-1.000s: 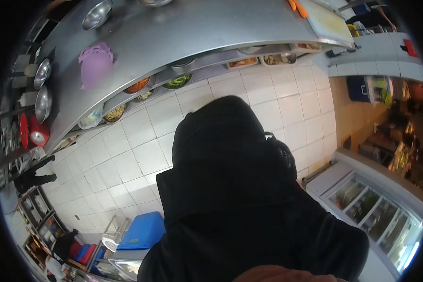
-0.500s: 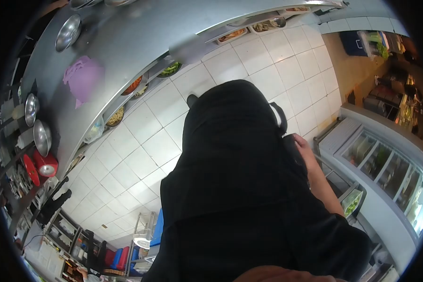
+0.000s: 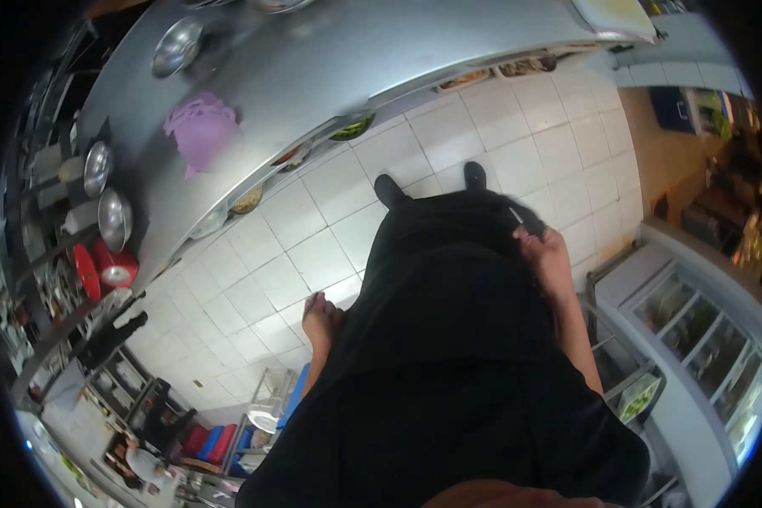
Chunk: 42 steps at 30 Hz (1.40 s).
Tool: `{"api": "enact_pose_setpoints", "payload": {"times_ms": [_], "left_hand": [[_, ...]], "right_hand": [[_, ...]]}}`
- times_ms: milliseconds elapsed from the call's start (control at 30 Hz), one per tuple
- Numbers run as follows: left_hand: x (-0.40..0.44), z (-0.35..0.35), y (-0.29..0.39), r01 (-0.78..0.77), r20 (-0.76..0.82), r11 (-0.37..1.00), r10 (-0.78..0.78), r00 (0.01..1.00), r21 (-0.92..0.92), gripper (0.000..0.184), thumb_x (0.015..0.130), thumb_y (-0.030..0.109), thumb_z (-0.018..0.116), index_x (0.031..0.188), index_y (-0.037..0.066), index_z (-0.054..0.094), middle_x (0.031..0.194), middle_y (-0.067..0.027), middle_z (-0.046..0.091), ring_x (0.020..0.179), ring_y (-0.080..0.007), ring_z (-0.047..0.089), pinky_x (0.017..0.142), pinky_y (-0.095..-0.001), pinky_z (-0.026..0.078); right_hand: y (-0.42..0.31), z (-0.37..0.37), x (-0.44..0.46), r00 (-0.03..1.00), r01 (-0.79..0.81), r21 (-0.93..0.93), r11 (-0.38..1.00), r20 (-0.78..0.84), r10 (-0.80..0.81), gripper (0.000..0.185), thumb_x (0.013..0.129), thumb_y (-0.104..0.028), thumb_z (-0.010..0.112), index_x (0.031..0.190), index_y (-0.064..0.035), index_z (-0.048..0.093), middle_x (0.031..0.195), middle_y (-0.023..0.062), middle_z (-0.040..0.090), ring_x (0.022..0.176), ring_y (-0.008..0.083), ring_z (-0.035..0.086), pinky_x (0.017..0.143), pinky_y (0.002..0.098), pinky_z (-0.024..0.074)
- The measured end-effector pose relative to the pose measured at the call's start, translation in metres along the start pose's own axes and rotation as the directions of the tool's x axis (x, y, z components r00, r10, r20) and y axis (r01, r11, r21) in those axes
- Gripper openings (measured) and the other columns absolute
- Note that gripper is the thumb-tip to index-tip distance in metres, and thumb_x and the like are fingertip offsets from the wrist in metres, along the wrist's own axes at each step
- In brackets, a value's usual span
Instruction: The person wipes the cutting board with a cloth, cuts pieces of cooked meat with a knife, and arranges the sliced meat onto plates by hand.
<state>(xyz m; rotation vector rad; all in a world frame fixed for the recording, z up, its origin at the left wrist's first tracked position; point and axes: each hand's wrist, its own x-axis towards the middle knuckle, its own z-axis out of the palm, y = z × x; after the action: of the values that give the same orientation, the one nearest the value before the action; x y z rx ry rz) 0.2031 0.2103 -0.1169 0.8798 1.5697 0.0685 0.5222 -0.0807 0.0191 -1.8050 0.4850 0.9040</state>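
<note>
And the right hand (image 3: 549, 258) has its fingers closed round a dark item (image 3: 533, 222) jutting just beyond them, seemingly gripped at one end to clear the black clothes (image 3: 449, 339), while the left hand's (image 3: 320, 320) fingers curl, contents impossible to tell.

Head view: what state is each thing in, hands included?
Right hand: fingers closed on a small dark item, identity unclear
Left hand: fingers bent, grip unclear
Light-purple cloth or bag: crumpled, lying on the grey steel counter
Shiny round steel bowl: resting on the counter
Black shoes: both on the white tiled floor
</note>
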Motion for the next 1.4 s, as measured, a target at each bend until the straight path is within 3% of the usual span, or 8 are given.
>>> {"api": "enact_pose_setpoints", "payload": {"times_ms": [133,400,533,600,933,1033,1367,1400], "left_hand": [[-0.042,0.028,0.071,-0.005,0.079,0.932,0.036,0.996,-0.364,0.016,0.094,0.0,0.052,0.1,0.015,0.051,0.061,0.0059,0.035,0.043,-0.0057,0.028,0.037,-0.0248,0.02],[-0.054,0.101,0.117,-0.319,0.364,0.932,0.36,0.859,-0.17,0.023,0.106,0.032,0.061,0.092,0.015,0.054,0.063,0.0073,0.039,0.041,-0.0037,0.031,0.038,-0.0228,0.022],[-0.053,0.127,0.122,-0.106,0.591,0.947,0.274,0.759,-0.302,0.025,0.107,0.032,0.059,0.092,0.012,0.055,0.068,0.0047,0.046,0.05,-0.0055,0.041,0.043,-0.0255,0.03],[-0.034,0.151,0.084,-0.684,0.579,0.729,0.557,0.595,0.002,0.026,0.108,0.03,0.056,0.092,0.009,0.057,0.073,0.0024,0.051,0.06,-0.007,0.047,0.051,-0.0277,0.037],[-0.072,0.146,0.097,-0.673,0.542,0.734,0.529,0.653,0.093,0.013,0.104,0.015,0.055,0.1,0.002,0.056,0.077,-0.0129,0.062,0.07,-0.0222,0.059,0.068,-0.0378,0.048],[-0.065,0.152,0.092,-0.823,0.474,0.568,0.719,0.509,0.023,0.011,0.108,0.014,0.052,0.1,0.005,0.054,0.073,0.0009,0.054,0.064,-0.0059,0.046,0.057,-0.026,0.038],[-0.061,0.154,0.106,-0.765,0.483,0.637,0.644,0.593,0.089,0.007,0.106,0.009,0.051,0.101,0.004,0.053,0.074,-0.0031,0.055,0.066,-0.0102,0.049,0.06,-0.0307,0.042],[-0.059,0.155,0.108,-0.76,0.489,0.643,0.635,0.599,0.096,0.008,0.105,0.01,0.052,0.102,0.003,0.053,0.076,-0.0124,0.059,0.069,-0.0231,0.056,0.064,-0.0373,0.046]], "right_hand": [[-0.006,-0.018,0.013,0.993,-0.024,0.264,0.964,0.115,-0.007,0.036,0.102,-0.029,0.063,0.072,-0.0152,0.048,0.056,-0.0055,0.044,0.041,0.0056,0.033,0.039,0.0266,0.0215],[-0.028,0.032,0.027,0.909,0.296,-0.193,0.936,0.357,-0.214,0.042,0.11,-0.038,0.051,0.089,-0.0051,0.065,0.057,-0.0026,0.047,0.048,0.0077,0.043,0.046,0.0264,0.0333],[-0.036,0.077,0.035,0.766,0.423,-0.345,0.838,0.629,-0.128,0.038,0.111,-0.035,0.049,0.102,-0.0039,0.07,0.062,-0.0032,0.051,0.056,0.0062,0.045,0.053,0.0251,0.0364],[-0.037,0.083,0.035,0.775,0.369,-0.337,0.866,0.626,-0.087,0.042,0.112,-0.038,0.045,0.103,-0.0045,0.069,0.062,-0.0031,0.051,0.057,0.0065,0.046,0.055,0.0246,0.0372],[-0.036,0.125,0.027,0.682,0.233,-0.336,0.912,0.726,0.094,0.037,0.111,-0.041,0.044,0.107,-0.0115,0.065,0.079,-0.005,0.056,0.067,0.0048,0.047,0.062,0.0208,0.0389],[-0.043,0.124,0.02,0.703,0.263,-0.403,0.877,0.702,0.112,0.028,0.111,-0.039,0.046,0.106,-0.0163,0.062,0.089,-0.0074,0.054,0.079,0.0043,0.047,0.074,0.0237,0.0433],[-0.048,0.127,0.034,0.689,0.273,-0.383,0.882,0.718,0.099,0.029,0.112,-0.041,0.045,0.099,-0.0176,0.056,0.087,-0.0094,0.049,0.083,0.004,0.045,0.08,0.0268,0.0446],[-0.046,0.128,0.035,0.694,0.266,-0.374,0.888,0.714,0.092,0.029,0.112,-0.041,0.044,0.099,-0.0176,0.056,0.087,-0.0097,0.049,0.082,0.0036,0.045,0.08,0.026,0.0445]]}}
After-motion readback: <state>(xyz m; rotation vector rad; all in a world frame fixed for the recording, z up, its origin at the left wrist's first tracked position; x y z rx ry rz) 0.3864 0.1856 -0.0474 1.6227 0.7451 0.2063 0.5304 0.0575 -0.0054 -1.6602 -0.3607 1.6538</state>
